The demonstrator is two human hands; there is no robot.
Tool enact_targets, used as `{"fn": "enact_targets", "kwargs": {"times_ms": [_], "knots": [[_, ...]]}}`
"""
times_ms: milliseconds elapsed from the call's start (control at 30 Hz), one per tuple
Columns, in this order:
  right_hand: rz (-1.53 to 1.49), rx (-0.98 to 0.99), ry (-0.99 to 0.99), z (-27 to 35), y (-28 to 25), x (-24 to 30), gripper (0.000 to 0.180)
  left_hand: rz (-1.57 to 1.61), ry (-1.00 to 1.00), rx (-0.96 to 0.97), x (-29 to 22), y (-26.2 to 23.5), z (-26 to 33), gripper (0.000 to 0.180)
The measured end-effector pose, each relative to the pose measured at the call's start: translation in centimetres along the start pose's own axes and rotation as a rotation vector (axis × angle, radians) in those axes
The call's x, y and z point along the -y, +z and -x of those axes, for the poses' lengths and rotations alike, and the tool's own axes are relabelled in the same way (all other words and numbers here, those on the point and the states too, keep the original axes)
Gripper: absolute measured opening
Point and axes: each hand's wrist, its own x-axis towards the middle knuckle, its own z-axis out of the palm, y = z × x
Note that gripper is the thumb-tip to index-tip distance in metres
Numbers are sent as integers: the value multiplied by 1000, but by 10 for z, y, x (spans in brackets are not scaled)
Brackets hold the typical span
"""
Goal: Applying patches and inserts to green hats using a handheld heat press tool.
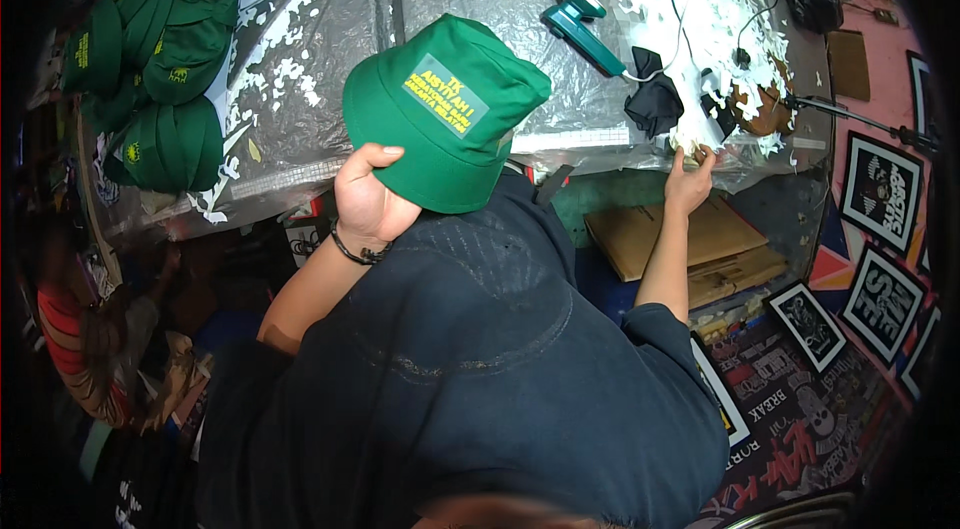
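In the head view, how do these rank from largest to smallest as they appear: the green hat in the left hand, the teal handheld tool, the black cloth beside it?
1. green hat, though it is held nearer the camera
2. teal handheld tool
3. black cloth; close to the tool in size, so this order is unsure

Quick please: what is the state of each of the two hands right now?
Left hand: closed on the brim of the green bucket hat.
Right hand: at the table edge, fingers pinching among white paper scraps; what it holds cannot be told.
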Motion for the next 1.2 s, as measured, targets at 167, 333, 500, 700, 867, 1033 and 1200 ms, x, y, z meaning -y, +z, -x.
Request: {"fn": "enact_targets", "kwargs": {"times_ms": [167, 333, 500, 700, 867, 1033, 1200], "knots": [[-76, -230, 44, -3, 8, -14, 29, -22, 17, -9, 4, 4, -1, 60], [-422, -239, 385, -21, 28, -63, 36, -75, 2, -25, 2, 7, -2, 60], [-562, 238, 793, -40, 35, -63, 45, -70, 12, -41, 0, 4, 0, 58], [-137, -9, 681, -31, 51, -71, 47, -62, -11, -29, -11, 9, -4, 58], [91, -76, 682, -32, 39, -42, 68, -60, -28, -12, -20, 13, -8, 58], [-142, -351, 659, -33, 32, -13, 54, -1, -68, 9, -29, 13, -15, 57], [-761, 2, 61, 7, -48, 183, 15, -31, -48, 11, -37, 26, -14, 55]]}}
